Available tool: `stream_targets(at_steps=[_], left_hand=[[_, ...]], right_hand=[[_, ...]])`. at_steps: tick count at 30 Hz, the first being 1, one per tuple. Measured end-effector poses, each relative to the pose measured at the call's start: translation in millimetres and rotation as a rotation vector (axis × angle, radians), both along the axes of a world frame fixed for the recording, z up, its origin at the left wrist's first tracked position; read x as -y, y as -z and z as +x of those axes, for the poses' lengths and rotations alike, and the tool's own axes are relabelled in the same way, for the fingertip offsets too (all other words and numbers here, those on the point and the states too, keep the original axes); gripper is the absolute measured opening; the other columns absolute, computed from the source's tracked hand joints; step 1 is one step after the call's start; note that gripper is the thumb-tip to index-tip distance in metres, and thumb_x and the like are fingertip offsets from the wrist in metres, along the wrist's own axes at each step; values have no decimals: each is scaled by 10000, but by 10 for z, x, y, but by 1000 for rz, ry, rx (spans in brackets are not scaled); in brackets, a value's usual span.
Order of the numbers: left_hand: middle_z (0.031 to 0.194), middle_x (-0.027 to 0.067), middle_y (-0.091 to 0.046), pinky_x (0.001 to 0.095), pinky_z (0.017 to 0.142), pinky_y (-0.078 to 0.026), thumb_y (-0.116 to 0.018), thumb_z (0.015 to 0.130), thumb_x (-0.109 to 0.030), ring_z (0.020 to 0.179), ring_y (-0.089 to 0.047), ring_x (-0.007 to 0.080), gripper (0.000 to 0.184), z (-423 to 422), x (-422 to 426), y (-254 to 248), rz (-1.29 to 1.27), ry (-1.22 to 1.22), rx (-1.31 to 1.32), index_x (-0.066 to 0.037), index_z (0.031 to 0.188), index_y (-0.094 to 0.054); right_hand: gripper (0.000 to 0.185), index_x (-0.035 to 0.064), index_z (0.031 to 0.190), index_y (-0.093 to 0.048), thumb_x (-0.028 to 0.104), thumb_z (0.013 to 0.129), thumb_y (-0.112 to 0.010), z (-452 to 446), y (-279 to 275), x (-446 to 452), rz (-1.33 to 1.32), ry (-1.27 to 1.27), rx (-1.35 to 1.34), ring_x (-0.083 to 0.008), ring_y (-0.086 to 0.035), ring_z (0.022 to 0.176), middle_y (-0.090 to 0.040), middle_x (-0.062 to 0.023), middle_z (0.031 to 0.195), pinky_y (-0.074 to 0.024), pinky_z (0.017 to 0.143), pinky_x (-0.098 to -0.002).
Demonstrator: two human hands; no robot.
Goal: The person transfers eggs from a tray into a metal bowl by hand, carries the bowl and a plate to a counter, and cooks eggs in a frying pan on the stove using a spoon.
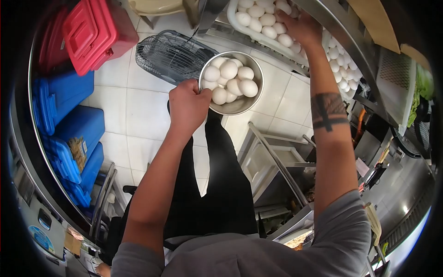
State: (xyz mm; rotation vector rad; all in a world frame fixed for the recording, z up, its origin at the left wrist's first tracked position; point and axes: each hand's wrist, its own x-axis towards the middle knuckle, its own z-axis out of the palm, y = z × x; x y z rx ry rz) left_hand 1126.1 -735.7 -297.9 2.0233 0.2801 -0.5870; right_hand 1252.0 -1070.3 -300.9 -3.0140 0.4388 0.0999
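Note:
My left hand point(189, 104) is closed on the rim of a round metal bowl point(259, 92), held out over the floor. Several white eggs point(229, 70) are piled inside it. My right hand point(303, 30) reaches into a white plastic crate point(258, 36) of eggs at the top of the view. Its thumb and fingers curl about an egg point(283, 7) there; part of the grip is hidden. Other eggs point(269, 32) lie close beside that hand.
Beyond my right forearm, another batch of eggs point(339, 60) sits under a metal shelf edge point(364, 51). A dark fan point(173, 55) lies on the tiled floor behind the bowl. Red bins point(99, 34) and blue bins point(74, 99) line the left. A metal rack point(277, 157) stands beside my legs.

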Motion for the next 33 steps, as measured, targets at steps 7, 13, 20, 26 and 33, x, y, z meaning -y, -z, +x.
stream_targets(at_steps=[7, 13, 20, 26, 33], left_hand=[[556, 148, -545, 410, 557, -468, -688, 778, -121, 500, -505, 246, 261, -18, -54, -12, 12, -6, -43, 6, 632, -513], [563, 151, -557, 408, 552, -469, -688, 777, -119, 494, -506, 236, 257, -58, -32, 0, 2, -16, -23, 11, 633, -519], [582, 163, -579, 411, 557, -480, -696, 777, -119, 501, -537, 254, 256, 1, -13, -26, 2, 12, -25, 11, 634, -529], [562, 120, -566, 368, 557, -456, -717, 795, -110, 531, -501, 157, 229, -41, 90, -42, 12, 28, 24, 17, 659, -583], [566, 117, -591, 361, 571, -469, -710, 771, -124, 538, -528, 159, 203, 85, -53, -194, 7, 25, -18, 29, 670, -622]], right_hand=[[691, 38, 1415, -587, 572, 976, -568, 53, -10, -2, 10, -188, 78, -461, -571, 1273, -617, -295, 1359, -441, 1096, -495], [558, 133, 1429, -600, 489, 999, -581, 61, 71, 33, 9, -222, 10, -454, -586, 1241, -626, -282, 1346, -455, 1072, -504], [421, 104, 1313, -665, 274, 942, -771, -586, -238, -542, 959, -315, 32, -147, -608, 946, -659, -45, 1173, -531, 813, -300], [354, 129, 1244, -685, 169, 895, -732, -1479, -554, -1703, 449, -358, -146, -370, -630, 1111, -606, -140, 1184, -579, 872, -459], [353, 99, 1233, -712, 226, 906, -751, -1061, -597, -1180, 526, -30, 184, -320, -678, 988, -700, -123, 1067, -562, 830, -405]])
